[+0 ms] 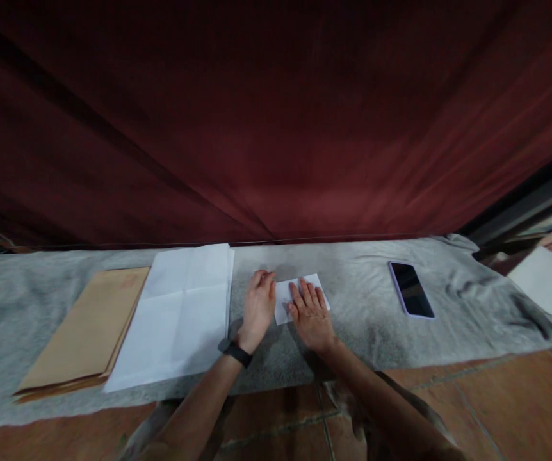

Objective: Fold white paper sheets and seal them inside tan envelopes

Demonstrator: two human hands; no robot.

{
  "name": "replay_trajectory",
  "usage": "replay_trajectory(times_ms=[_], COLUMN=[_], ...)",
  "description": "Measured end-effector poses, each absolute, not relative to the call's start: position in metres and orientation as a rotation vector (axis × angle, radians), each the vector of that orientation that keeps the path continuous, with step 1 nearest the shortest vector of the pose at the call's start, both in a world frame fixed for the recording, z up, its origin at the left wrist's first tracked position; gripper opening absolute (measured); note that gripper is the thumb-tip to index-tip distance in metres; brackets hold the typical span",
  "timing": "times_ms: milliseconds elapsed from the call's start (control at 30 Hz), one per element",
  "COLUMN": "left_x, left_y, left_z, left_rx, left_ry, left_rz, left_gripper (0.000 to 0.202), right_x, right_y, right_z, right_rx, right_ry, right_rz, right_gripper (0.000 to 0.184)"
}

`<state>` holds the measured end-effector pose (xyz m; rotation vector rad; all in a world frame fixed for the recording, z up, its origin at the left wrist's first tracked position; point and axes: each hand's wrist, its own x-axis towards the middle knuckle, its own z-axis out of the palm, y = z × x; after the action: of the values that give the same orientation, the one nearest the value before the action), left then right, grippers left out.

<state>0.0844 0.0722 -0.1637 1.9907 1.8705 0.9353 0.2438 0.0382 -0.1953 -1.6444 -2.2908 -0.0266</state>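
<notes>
A small folded white paper lies on the grey cloth in the middle. My left hand rests at the paper's left edge with its fingers curled down against it; a black band sits on that wrist. My right hand lies flat on the paper with its fingers stretched out and together, covering its right half. Neither hand lifts the paper off the cloth.
A stack of unfolded white sheets lies left of my hands, with brown envelopes further left. A dark phone rests on the cloth to the right. A dark red curtain hangs behind; tiled floor shows in front.
</notes>
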Motion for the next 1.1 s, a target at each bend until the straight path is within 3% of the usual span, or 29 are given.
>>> replay_trajectory(times_ms=[333,1100], left_x=[0.102,0.092], left_y=[0.013,0.012], left_z=[-0.198,-0.192], left_rx=[2.529,2.5], left_ry=[1.732,1.911], left_rz=[0.57,0.451], left_gripper=[0.073,0.062], right_x=[0.252,0.318], right_y=[0.039,0.06], right_z=[-0.204,-0.198], right_rx=[-1.595,-1.899], right_ry=[-2.37,-2.062], right_rz=[-0.098,-0.128], right_gripper=[0.054,0.056])
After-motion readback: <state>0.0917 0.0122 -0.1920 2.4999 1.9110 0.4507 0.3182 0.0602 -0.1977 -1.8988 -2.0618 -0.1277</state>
